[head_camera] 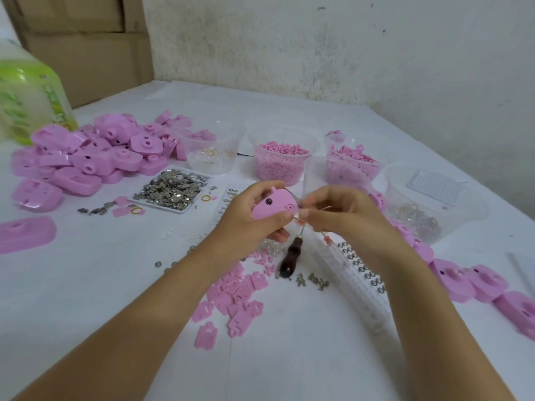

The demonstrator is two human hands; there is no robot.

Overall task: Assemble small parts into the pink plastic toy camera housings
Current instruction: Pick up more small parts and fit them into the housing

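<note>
Far left of the housing in hand, a green bottle (29, 94) stands at the back of the desk (115, 285), out of the way, and a lone shell (26, 233) lies nearer the person. Next comes the heap (95, 151) of pink shells, left of the housing and behind it. I'd guess it is stock waiting its turn, within easy reach of the left arm. Closer to the housing on that side sits a tray (173, 188) of metal bits, with a ring tub (211, 151) behind it, and straight behind the housing is a pellet tub (282, 160). The feeders fan round the work, seemingly so that either hand can dip in without shifting. The left hand (246, 215) holds the housing (275, 208) up off the desk, its fingers (260, 189) curled over the top and the thumb along the near edge. That turns the right end toward the other hand, probably on purpose. Just below the housing an awl (291, 256) lies ready, with flat plates (234, 296) scattered lower left of it. The right hand (341, 215) meets the housing's right end, fingers pinched on a small part (299, 220) too tiny to name, and it looks bound for that end. Right of the housing lie a ring strip (362, 273), a big tub (434, 204) and a row (477, 282) of shells trailing away. These are probably finished ones, kept apart from the heap.
</note>
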